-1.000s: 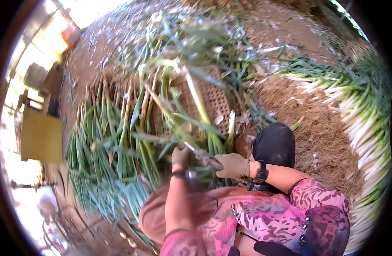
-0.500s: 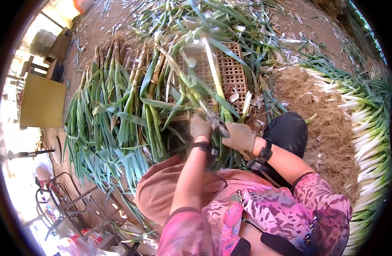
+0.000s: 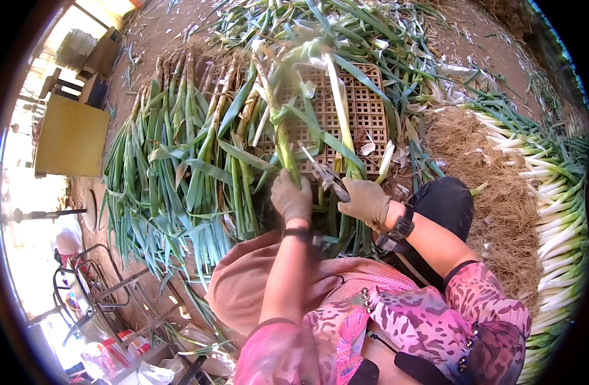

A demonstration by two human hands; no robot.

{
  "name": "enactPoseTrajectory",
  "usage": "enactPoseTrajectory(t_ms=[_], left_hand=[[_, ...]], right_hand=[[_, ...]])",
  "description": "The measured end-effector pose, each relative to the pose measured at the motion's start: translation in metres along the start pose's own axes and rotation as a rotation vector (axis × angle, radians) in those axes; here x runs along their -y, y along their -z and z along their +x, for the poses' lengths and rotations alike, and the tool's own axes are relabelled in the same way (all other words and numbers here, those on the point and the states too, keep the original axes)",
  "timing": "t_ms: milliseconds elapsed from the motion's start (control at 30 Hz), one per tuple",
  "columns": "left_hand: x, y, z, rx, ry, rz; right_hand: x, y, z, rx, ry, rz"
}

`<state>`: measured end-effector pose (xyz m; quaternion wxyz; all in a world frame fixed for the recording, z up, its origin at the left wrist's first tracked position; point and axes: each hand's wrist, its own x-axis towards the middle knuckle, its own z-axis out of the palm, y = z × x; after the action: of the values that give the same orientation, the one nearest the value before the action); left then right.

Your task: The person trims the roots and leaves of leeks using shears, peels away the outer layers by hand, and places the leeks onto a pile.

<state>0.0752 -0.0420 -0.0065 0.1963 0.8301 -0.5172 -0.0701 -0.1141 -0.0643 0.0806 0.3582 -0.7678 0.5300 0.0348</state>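
My gloved left hand [image 3: 291,196] is wrapped round the lower part of a leafy green stalk [image 3: 281,138], whose brown end points away from me. My gloved right hand [image 3: 366,204] grips a metal cutting tool [image 3: 330,179], its tip pointing up and left between the hands. Just beyond the right hand a peeled leek [image 3: 338,96] with a white shank lies over the tan plastic crate [image 3: 365,96]. A short white piece [image 3: 385,162] rests at the crate's near right corner.
Unpeeled leeks [image 3: 179,147] lie in a thick row on the left. Cleaned leeks [image 3: 557,244] line the right edge beside a heap of brown roots [image 3: 500,218]. Leaf scraps [image 3: 371,25] cover the ground behind the crate. A yellow box [image 3: 72,136] and metal frame [image 3: 108,282] stand left.
My left hand has moved slightly left and down, away from the tool, with the stalk now more upright. The tool's blade shows more clearly, and the whole view has shifted a little.
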Motion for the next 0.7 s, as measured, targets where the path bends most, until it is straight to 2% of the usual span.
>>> enactPoseTrajectory(t_ms=[100,133,233,267,367,400,500,533,567,633,667,700], left_hand=[[-0.004,-0.008,0.029,0.29,0.254,-0.06],[-0.002,-0.003,0.037,0.355,0.274,-0.174],[-0.001,0.013,0.044,0.422,0.252,-0.23],[0.008,0.007,0.042,0.355,0.228,-0.328],[0.013,0.023,0.023,0.358,0.232,-0.374],[0.016,0.023,0.015,0.297,0.224,-0.351],[0.017,0.035,0.005,0.33,0.205,-0.285],[0.016,0.032,-0.002,-0.011,-0.064,-0.201],[0.016,0.031,-0.008,-0.002,-0.05,-0.217],[0.014,0.024,-0.015,0.201,0.194,-0.469],[0.015,0.021,-0.02,0.217,0.151,-0.56],[0.016,0.018,-0.021,0.267,0.219,-0.732]], right_hand=[[0.01,-0.006,-0.008,0.003,0.021,-0.014],[0.014,-0.006,-0.008,0.018,0.02,-0.022],[0.021,0.0,-0.01,0.009,0.027,-0.011],[0.019,0.0,-0.012,-0.013,0.044,-0.006],[0.021,-0.003,-0.023,-0.023,0.093,-0.02],[0.023,-0.003,-0.027,-0.024,0.11,-0.032],[0.023,-0.002,-0.023,-0.004,0.108,-0.052],[0.025,-0.001,-0.018,0.006,0.092,-0.065],[0.028,0.001,-0.014,0.015,0.079,-0.078],[0.032,0.001,-0.011,-0.026,0.045,-0.081],[0.03,-0.002,-0.009,-0.055,0.029,-0.079],[0.028,-0.003,-0.008,-0.087,0.013,-0.079]])
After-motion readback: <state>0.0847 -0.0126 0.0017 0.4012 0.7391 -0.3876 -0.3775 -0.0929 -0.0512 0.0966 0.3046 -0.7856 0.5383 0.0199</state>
